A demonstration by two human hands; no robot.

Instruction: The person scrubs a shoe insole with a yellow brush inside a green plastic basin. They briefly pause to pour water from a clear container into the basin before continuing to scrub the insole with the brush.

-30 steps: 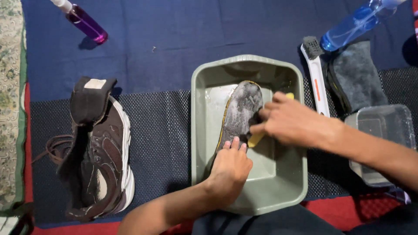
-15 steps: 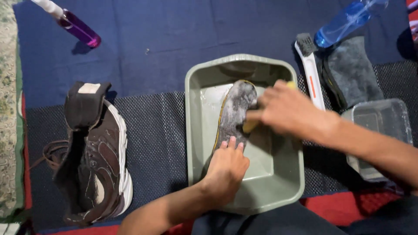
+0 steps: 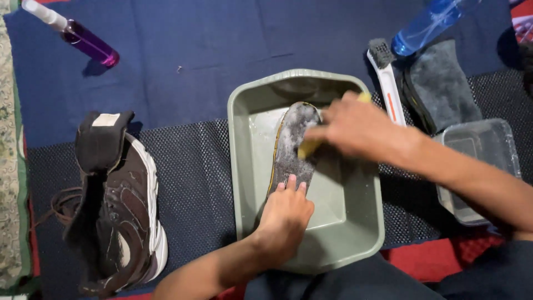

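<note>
Head view: grey-green plastic tub [image 3: 355, 233] on dark mesh mat; soapy grey insole [image 3: 294, 144] lying inside it. Left hand [image 3: 284, 214], fingers together, pressing down the insole's near end. Right hand [image 3: 352, 125] closed around a yellow sponge [image 3: 308, 146] against the insole. Brown shoe [image 3: 119, 205] left of tub; white-handled brush [image 3: 388, 83] to the right.

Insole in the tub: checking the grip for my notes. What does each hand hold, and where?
Left hand pins the insole at its near end; right hand grips a yellow sponge, mostly hidden.

Left hand [image 3: 284, 214] flat, fingers extended, pressing down; right hand [image 3: 355, 129] curled, gripping.
</note>
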